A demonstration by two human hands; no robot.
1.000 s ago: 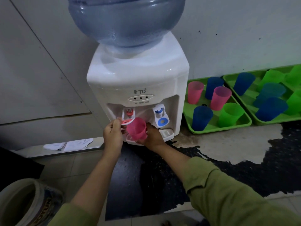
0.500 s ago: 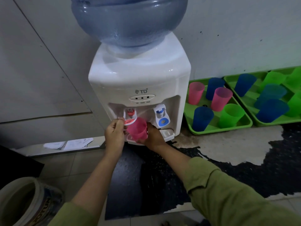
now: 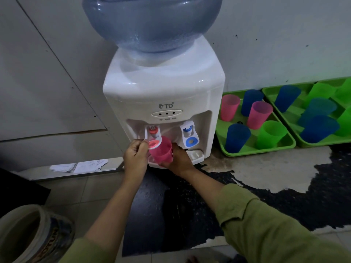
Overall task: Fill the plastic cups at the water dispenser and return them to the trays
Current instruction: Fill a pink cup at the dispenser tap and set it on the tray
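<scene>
- The water dispenser [image 3: 165,88] stands on the floor against the wall, with a big blue bottle [image 3: 152,23] upended on top to feed it.
- The right hand [image 3: 179,160] has its fingers wrapped round the pink cup [image 3: 161,150]. It holds the cup from the right side, mouth up, directly beneath the red tap, so anything that pours lands inside.
- The left hand [image 3: 135,155] has its fingers curled on the red tap lever [image 3: 153,143], probably pressing it to let water run.
- The cup hangs just above the drip tray [image 3: 195,155], which would catch spills.
- I cannot tell whether water is flowing, or how full the cup is; its inside is too dim.
- The blue tap [image 3: 190,138] to the right is untouched.
- Two green trays wait to the right of the dispenser, the near tray [image 3: 262,150] and the far tray [image 3: 302,103]. Both hold pink, blue and green cups standing upright, close by for a short carry back.
- Filling looks under way, with the return to come.
</scene>
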